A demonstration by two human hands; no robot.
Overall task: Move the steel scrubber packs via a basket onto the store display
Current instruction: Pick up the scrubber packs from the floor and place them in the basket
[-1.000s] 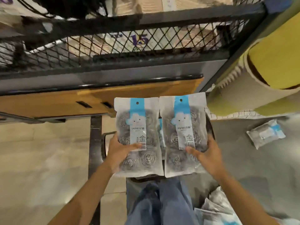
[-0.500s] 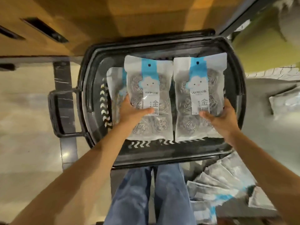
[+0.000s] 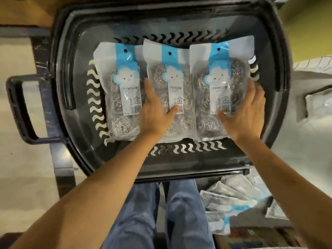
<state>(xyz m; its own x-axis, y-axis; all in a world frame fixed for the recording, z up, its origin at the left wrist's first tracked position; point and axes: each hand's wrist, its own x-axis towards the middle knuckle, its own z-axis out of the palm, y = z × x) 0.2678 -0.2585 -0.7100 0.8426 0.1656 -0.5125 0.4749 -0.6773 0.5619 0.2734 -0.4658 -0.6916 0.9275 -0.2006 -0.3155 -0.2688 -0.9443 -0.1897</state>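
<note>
I judge the main risk to be the slick plastic: a palm lifting off could drag a pack askew over its neighbour. My left hand (image 3: 156,114) rests on the middle pack (image 3: 172,72), fingers straight and thumb spread. My right hand (image 3: 246,112) lies likewise on the right pack (image 3: 219,69) at its 3 o'clock edge. Neither hand clamps anything. The basket (image 3: 75,51) holds three scrubber packs lying flat side by side, the left pack (image 3: 122,97) untouched. Loose packs (image 3: 233,198) lie outside it at 5 o'clock.
</note>
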